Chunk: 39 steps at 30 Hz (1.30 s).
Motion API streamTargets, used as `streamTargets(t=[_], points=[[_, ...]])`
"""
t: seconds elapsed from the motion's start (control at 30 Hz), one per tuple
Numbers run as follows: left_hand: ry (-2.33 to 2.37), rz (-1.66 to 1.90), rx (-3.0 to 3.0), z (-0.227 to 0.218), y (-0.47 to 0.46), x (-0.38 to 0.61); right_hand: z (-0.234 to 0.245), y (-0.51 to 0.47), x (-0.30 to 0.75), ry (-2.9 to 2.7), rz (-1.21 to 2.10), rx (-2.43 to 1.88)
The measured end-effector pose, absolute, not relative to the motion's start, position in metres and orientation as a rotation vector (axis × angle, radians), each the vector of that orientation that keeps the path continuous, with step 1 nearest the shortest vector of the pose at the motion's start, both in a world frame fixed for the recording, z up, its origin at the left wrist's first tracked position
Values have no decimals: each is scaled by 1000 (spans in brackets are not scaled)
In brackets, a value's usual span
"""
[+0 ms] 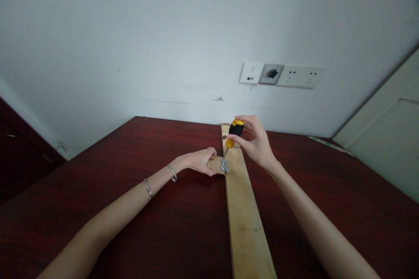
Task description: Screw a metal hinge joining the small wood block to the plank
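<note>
In my right hand (pixel 255 139) is a short screwdriver (pixel 236 128) with a yellow and black handle, gripped between thumb and fingers. Its shaft slants down to a small metal hinge (pixel 225 165). The hinge lies across the joint between a long wooden plank (pixel 244 213) and a short wooden block (pixel 215 165). My left hand (pixel 202 161) grips that block from the left, thumb on the near side and fingers on the far side. Whether the tip sits in a screw is too small to tell.
The plank lies lengthwise on a dark red wooden table (pixel 163 226) and reaches back to the white wall (pixel 131 43). Wall sockets (pixel 301 76) sit above the table's back edge. A flat, pale strip (pixel 329 144) lies at the back right, beside a pale panel (pixel 389 126).
</note>
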<state>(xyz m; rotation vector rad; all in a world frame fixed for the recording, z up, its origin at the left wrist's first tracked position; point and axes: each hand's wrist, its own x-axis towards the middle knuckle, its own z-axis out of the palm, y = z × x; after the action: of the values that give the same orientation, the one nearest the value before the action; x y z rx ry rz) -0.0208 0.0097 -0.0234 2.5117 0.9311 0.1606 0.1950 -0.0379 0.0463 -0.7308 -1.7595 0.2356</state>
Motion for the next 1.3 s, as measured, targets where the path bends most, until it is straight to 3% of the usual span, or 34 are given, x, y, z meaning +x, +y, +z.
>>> streamTargets(t=[1.3], points=[[910, 151, 2528, -26, 12, -21, 50, -42, 202, -1823, 210, -775]])
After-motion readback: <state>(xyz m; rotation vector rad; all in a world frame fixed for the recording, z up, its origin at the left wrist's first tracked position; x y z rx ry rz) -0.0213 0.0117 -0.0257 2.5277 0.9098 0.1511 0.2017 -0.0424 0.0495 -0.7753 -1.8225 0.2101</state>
